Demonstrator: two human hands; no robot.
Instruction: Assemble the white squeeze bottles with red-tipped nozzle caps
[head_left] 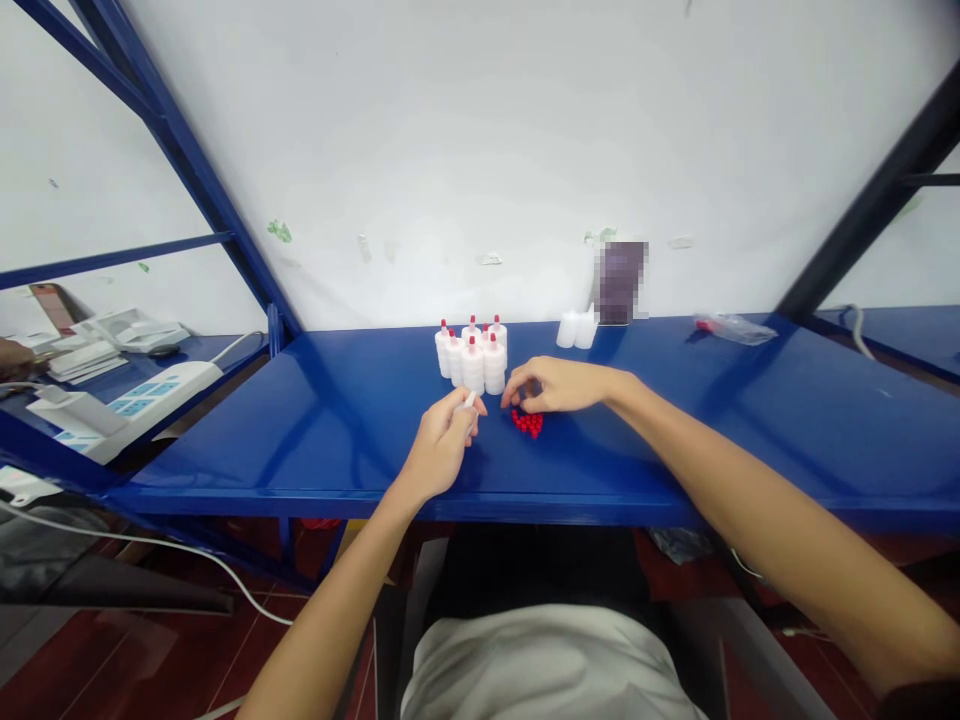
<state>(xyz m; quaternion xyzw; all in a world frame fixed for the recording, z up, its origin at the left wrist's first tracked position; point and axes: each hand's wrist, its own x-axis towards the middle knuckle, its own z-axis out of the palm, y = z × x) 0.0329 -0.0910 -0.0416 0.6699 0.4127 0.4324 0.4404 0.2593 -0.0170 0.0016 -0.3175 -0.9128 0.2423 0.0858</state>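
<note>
My left hand (441,445) is closed around a small white bottle (469,404) just above the blue shelf top (300,430). My right hand (559,385) rests over a small heap of red caps (529,423), its fingers curled down in a pinch at the heap's far edge. What the fingertips hold, if anything, is hidden. Right behind both hands stands a tight cluster of several white bottles with red caps (474,355).
Two uncapped white bottles (576,329) stand at the back beside a blurred dark object (622,282). A clear plastic bag (739,328) lies at the back right. Papers, a white power strip (127,400) and cables fill the left shelf. Blue frame struts rise on both sides.
</note>
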